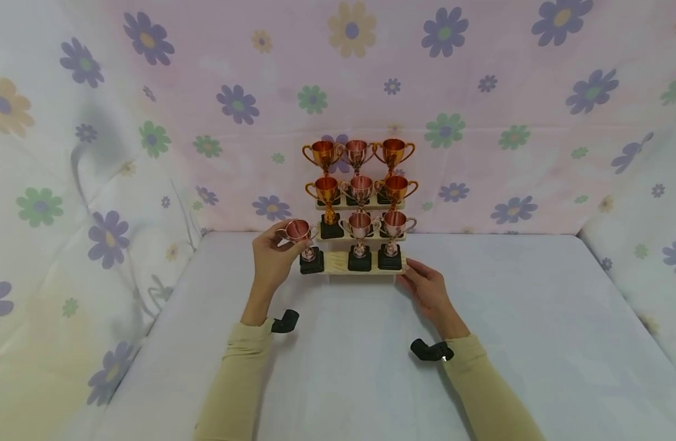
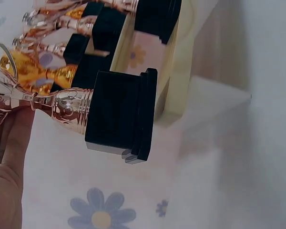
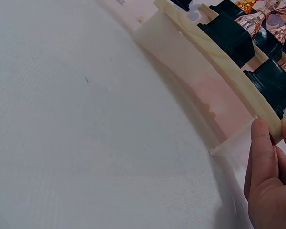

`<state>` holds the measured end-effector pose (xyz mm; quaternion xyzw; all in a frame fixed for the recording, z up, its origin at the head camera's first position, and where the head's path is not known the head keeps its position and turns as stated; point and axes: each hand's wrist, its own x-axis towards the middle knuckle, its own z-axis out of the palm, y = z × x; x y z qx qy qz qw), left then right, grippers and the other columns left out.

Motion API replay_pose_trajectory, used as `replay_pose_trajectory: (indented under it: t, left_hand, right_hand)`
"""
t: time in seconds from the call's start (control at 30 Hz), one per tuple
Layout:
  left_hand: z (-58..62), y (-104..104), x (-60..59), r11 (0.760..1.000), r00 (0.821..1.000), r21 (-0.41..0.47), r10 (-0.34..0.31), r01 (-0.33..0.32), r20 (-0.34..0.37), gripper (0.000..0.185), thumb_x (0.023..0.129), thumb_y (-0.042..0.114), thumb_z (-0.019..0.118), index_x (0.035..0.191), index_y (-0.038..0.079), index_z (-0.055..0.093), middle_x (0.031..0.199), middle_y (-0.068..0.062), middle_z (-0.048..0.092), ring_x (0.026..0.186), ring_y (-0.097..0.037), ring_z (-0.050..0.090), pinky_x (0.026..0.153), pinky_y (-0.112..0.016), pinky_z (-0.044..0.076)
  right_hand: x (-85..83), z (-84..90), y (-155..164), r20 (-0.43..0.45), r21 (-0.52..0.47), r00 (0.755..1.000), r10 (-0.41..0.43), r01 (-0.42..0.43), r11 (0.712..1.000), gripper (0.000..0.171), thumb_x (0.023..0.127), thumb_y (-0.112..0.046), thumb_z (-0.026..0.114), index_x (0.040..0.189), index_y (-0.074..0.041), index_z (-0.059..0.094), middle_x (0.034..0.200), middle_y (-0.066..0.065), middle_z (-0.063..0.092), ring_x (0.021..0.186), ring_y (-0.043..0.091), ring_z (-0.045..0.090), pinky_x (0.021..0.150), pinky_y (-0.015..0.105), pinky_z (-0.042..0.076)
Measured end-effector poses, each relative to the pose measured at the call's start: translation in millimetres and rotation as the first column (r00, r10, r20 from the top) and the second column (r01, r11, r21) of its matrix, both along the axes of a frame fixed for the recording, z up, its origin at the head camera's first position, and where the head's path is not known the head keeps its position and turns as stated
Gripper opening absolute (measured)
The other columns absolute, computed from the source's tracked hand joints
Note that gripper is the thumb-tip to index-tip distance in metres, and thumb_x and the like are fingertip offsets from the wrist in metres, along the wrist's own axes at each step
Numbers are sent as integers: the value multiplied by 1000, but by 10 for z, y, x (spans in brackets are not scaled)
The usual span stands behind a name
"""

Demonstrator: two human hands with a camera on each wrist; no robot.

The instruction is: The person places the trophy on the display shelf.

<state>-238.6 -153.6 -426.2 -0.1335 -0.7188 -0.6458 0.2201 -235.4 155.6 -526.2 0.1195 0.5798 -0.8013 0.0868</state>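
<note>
**Hands at the trophy stand**

Left hand [image 1: 273, 252] grips a small rose-coloured trophy cup [image 1: 299, 231] by its bowl, fingers curled round it; the cup is tilted a little, its square black base [image 2: 118, 116] at the left end of the lowest step. Right hand [image 1: 426, 285] pinches the right front corner of the wooden stand [image 1: 338, 264], fingers bent over the pale shelf edge, as the right wrist view shows closely.

Each cup is shiny metal with two looped handles, a slim stem and a stepped black block for a foot. The stand is light, smooth wood, built as three rising steps with flat side panels.

It rests at the back of a table covered in a plain white cloth [image 1: 338, 367], just in front of a backdrop [image 1: 481, 92] of pale fabric printed with purple, green and yellow flowers that also wraps both sides. Both forearms wear beige sleeves, with a small black camera mount at each wrist.

Nine cups in all: three on the top step, three on the middle, two standing on the lowest plus the held one. The gold ones number four, the rose ones five.
</note>
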Motion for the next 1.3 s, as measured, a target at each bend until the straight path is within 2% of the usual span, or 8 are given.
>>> replay_pose_trajectory:
  t: [0.13, 0.23, 0.47, 0.83, 1.03, 1.3]
  left_hand:
    - [-7, 105, -4, 998, 998, -17, -59, 59, 6, 44, 79, -13, 80, 120, -17, 64, 109, -31, 65, 86, -5, 58, 78, -13, 58]
    - [-21, 172, -15, 995, 996, -41, -86, 87, 27, 45, 80, -10, 80, 122, -15, 64, 111, -34, 63, 86, -6, 57, 78, -12, 58]
    - [-35, 276, -42, 995, 995, -55, -84, 86, 44, 46, 80, -9, 81, 122, -13, 65, 110, -31, 64, 86, -9, 55, 76, -10, 56]
    - [-4, 380, -68, 994, 997, -74, -73, 74, 20, 44, 81, -4, 82, 121, -13, 66, 103, -30, 63, 83, -11, 56, 73, -13, 57]
    - [-4, 414, -98, 996, 998, -67, -64, 65, 20, 44, 82, -4, 82, 122, -13, 65, 104, -31, 64, 84, -13, 57, 73, -12, 57]
    - [-57, 439, -156, 998, 998, -21, -68, 67, -19, 43, 82, -5, 81, 121, -13, 65, 101, -25, 64, 83, -12, 54, 71, -13, 56]
  right_hand:
    - [0, -1, -11, 0, 1, 1000, -2, 2, 1000, 46, 108, -7, 46, 152, 4, 38, 155, 20, 41, 121, 16, 58, 101, 23, 54]
    - [-2, -1, -18, -4, 9, 1000, 1, -1, 1000, 47, 108, -7, 46, 153, 4, 37, 156, 21, 39, 125, 18, 56, 102, 24, 53]
    - [-3, 5, -26, -15, 10, 1000, -3, 4, 1000, 47, 108, -6, 46, 152, 6, 37, 156, 22, 40, 123, 17, 57, 104, 26, 52]
    - [-2, 5, 1, -10, 5, 1000, -9, 9, 1000, 47, 108, -7, 46, 153, 5, 38, 155, 22, 40, 120, 15, 59, 105, 27, 51]
    - [-4, 0, 7, -5, -3, 1000, -13, 13, 1000, 46, 108, -6, 46, 152, 4, 38, 155, 21, 41, 121, 17, 58, 103, 26, 53]
    - [-9, -9, -1, 6, -17, 1000, -5, 5, 1000, 47, 108, -5, 46, 153, 4, 37, 157, 21, 39, 130, 23, 53, 101, 25, 53]
